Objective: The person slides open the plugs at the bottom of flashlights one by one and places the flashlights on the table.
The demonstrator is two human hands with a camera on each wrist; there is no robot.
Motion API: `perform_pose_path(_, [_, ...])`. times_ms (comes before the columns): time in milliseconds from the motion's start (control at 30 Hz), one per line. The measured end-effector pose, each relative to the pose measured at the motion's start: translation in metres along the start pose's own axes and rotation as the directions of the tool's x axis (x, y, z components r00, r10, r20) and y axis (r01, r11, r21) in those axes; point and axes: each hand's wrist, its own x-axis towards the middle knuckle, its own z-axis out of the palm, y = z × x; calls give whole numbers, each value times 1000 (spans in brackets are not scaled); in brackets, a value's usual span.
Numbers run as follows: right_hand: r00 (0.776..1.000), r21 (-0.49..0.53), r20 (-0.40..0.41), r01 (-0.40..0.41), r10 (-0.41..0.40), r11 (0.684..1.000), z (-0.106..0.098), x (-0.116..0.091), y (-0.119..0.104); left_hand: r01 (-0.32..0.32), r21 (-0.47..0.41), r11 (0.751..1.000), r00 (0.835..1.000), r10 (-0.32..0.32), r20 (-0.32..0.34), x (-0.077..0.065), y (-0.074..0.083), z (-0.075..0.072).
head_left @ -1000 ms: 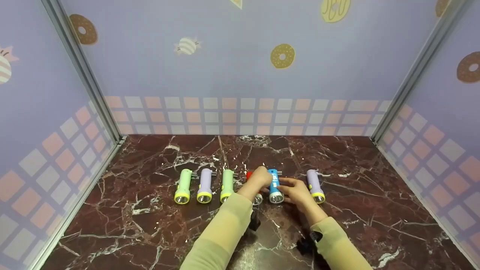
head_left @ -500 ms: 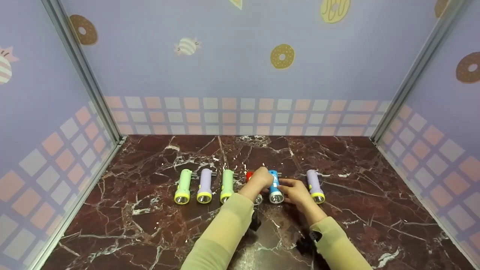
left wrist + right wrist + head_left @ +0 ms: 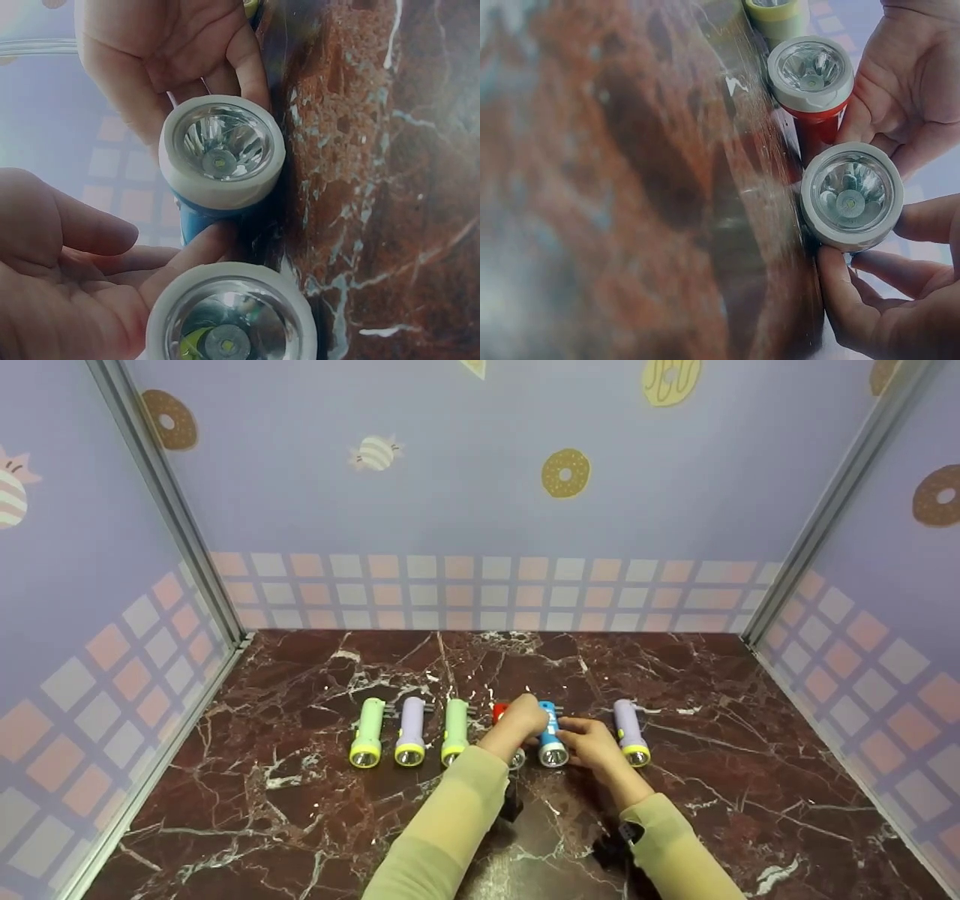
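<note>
A blue flashlight (image 3: 553,746) with a white head lies on the table, lens facing me. My left hand (image 3: 521,716) reaches down over it. In the left wrist view, a finger of that hand touches the blue body while its thumb stands apart. My right hand (image 3: 592,739) is at the flashlight's right side, fingertips touching it; in the right wrist view, this hand (image 3: 900,292) has its fingers spread beside the white head (image 3: 853,196). A red flashlight (image 3: 499,711) lies just left, partly hidden under my left hand and forearm.
Left of the hands lie a green flashlight (image 3: 455,724), a purple flashlight (image 3: 411,727) and another green flashlight (image 3: 369,727), spaced in a row. Right of my right hand lies a purple flashlight (image 3: 627,724). Patterned walls (image 3: 495,510) enclose the dark marbled table (image 3: 300,825) behind and on both sides.
The blue flashlight's rear end shifts very slightly toward me and right between the first and second frames. Both hands stay almost still around it.
</note>
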Motion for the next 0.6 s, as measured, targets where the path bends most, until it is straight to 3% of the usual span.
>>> perform_pose_path(100, [1000,-18,-16,20,-20,1000,0,0,0,-3,12,1000,1000,3,0,0,1,0])
perform_pose_path(400, [999,-16,-13,29,-29,999,-1,-1,-1,18,-75,997,1000,-17,11,-2,2,-1])
perform_pose_path(600, [1000,-3,0,27,-27,1000,-2,-3,-2,37,-56,998,999,-35,36,1,3,-2])
